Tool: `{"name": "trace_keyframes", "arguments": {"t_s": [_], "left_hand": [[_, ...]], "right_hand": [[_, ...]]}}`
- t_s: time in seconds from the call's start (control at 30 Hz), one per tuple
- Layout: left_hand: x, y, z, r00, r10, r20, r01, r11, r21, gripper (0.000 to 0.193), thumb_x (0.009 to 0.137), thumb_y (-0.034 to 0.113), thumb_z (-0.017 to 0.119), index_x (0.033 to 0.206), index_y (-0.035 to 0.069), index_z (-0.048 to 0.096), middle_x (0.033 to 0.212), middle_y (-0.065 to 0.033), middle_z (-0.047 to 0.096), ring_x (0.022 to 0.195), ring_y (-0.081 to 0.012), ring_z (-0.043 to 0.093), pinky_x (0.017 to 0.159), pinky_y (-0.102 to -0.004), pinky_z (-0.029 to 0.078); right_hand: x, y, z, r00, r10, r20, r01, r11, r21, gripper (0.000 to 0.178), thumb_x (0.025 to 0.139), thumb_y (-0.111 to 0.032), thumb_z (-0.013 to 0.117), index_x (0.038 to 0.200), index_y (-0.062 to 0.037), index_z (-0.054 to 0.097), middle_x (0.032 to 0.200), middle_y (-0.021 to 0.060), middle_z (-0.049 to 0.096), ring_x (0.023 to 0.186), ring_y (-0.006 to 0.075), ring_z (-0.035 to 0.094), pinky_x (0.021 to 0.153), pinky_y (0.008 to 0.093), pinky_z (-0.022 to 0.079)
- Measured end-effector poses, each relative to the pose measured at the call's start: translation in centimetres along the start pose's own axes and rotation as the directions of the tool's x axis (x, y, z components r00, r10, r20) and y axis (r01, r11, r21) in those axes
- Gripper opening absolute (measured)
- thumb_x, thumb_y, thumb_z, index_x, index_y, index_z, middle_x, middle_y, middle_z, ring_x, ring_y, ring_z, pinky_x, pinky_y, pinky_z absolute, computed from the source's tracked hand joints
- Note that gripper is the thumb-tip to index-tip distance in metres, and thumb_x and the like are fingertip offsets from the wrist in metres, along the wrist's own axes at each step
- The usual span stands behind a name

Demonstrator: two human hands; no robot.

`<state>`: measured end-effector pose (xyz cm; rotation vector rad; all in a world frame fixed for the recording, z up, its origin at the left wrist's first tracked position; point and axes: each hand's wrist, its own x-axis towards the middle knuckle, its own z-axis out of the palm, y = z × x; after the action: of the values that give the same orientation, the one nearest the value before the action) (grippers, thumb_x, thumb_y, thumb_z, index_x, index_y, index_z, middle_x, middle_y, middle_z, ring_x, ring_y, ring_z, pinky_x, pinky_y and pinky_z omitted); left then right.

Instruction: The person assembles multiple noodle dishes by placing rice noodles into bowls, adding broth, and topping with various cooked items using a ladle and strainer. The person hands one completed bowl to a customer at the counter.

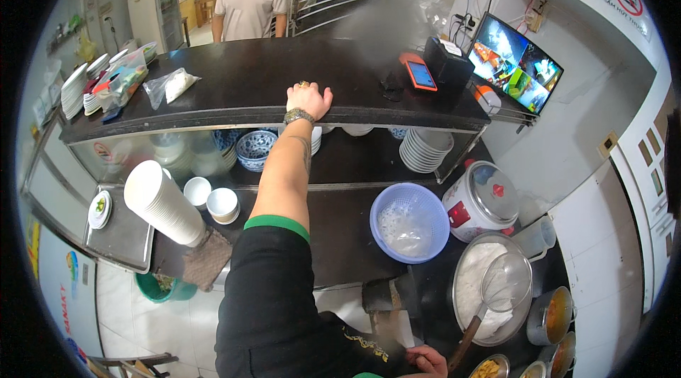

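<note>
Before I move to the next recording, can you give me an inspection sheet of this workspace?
Surface: dark raised counter above a dark lower worktop.
Job's things: wire strainer lying across a metal basin of white food.
Clutter: plastic bag, leaning stack of white containers, brown cloth.
Grips: left hand rests on the raised counter; right hand curls beside the strainer's wooden handle, hold unclear.
Cables: dark plugs and cables at the wall.
Surroundings: person behind the counter, lit monitor.
</note>
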<state>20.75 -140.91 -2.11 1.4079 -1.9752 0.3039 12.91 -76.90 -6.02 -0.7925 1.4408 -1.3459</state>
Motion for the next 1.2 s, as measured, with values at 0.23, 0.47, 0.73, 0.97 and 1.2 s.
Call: {"name": "trace_keyframes", "arguments": {"t_s": [0.23,0.47,0.73,0.97,1.2], "left_hand": [[0.0,0.1,0.5,0.999,0.004,-0.044,-0.003,1.000,0.014,0.046,0.087,0.046,0.050,0.084,0.005,0.070,0.084,-0.0164,0.069,0.088,-0.0326,0.064,0.080,-0.0446,0.046],[0.7,0.0,0.4,0.999,0.030,0.018,-0.029,0.999,-0.041,0.047,0.087,0.046,0.048,0.081,0.006,0.070,0.084,-0.0179,0.069,0.084,-0.0360,0.067,0.076,-0.0490,0.052],[0.4,-0.1,1.4,0.993,0.075,-0.093,-0.064,0.992,0.111,0.047,0.090,0.046,0.047,0.084,0.004,0.068,0.083,-0.0188,0.068,0.083,-0.0354,0.067,0.075,-0.0474,0.050],[0.5,-0.1,1.2,0.992,0.070,-0.101,-0.061,0.994,0.090,0.045,0.090,0.045,0.049,0.084,0.005,0.069,0.088,-0.0175,0.069,0.086,-0.0338,0.066,0.078,-0.0461,0.050],[0.3,-0.4,1.7,0.989,0.091,-0.114,-0.077,0.989,0.128,0.046,0.091,0.045,0.048,0.086,0.005,0.069,0.086,-0.0175,0.069,0.083,-0.0347,0.067,0.075,-0.0466,0.051]], "right_hand": [[-0.6,0.2,0.1,0.997,0.040,-0.059,-0.035,0.996,0.079,0.029,0.097,-0.019,0.057,0.117,0.0014,0.061,0.103,0.0051,0.062,0.097,0.0128,0.056,0.086,0.0243,0.043],[0.4,-0.3,-1.6,0.996,0.088,0.019,-0.083,0.980,-0.181,0.028,0.097,-0.018,0.056,0.121,-0.0043,0.061,0.104,0.0043,0.063,0.102,0.0120,0.057,0.091,0.0259,0.042],[-0.9,-0.7,-1.3,0.999,0.033,-0.001,-0.032,0.986,-0.164,0.028,0.098,-0.022,0.055,0.121,-0.0053,0.061,0.107,0.0053,0.064,0.101,0.0124,0.059,0.089,0.0277,0.046],[-0.1,-0.1,-0.8,0.996,-0.088,0.000,0.087,0.989,-0.119,0.028,0.098,-0.019,0.056,0.120,-0.0043,0.061,0.107,0.0049,0.064,0.099,0.0115,0.059,0.087,0.0264,0.047],[0.0,0.8,-0.9,0.998,-0.055,0.019,0.057,0.993,-0.101,0.029,0.097,-0.019,0.058,0.121,-0.0039,0.061,0.106,0.0038,0.065,0.096,0.0096,0.059,0.085,0.0250,0.046]]}}
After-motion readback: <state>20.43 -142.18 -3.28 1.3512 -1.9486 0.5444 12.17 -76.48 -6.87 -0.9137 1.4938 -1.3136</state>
